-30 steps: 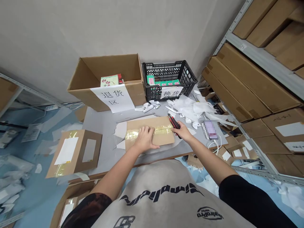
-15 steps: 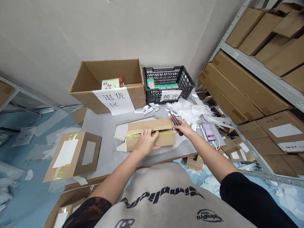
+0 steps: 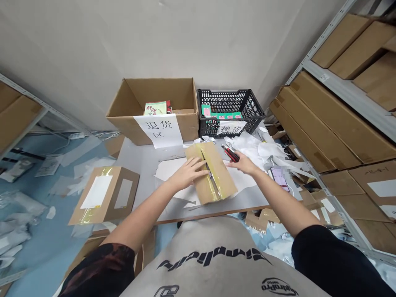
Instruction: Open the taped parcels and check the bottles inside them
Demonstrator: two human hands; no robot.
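Observation:
A brown cardboard box [image 3: 225,175] with yellowish clear tape lies on the table, its long seam slit and slightly gaping. My left hand [image 3: 189,173] rests on the box's left side, fingers spread across the cardboard. In my right hand [image 3: 244,164] is a red and black box cutter [image 3: 230,154], pointing up and left, just off the box's right edge. Whether the blade is out is too small to tell. White paper [image 3: 168,173] lies under the box. What the box contains is hidden.
A taped box with a white label [image 3: 122,206] stands at the table's left. At the back are a large carton [image 3: 188,128] and a black crate [image 3: 207,127] with green-pink packs. Paper scraps [image 3: 247,142] and a phone [image 3: 280,178] lie right; a loaded shelf [image 3: 337,88] flanks the table.
The box has turned from lying crosswise to pointing toward me. My right hand has drawn the box cutter away from the seam. My left hand's fingers have spread out. The view has shifted slightly left.

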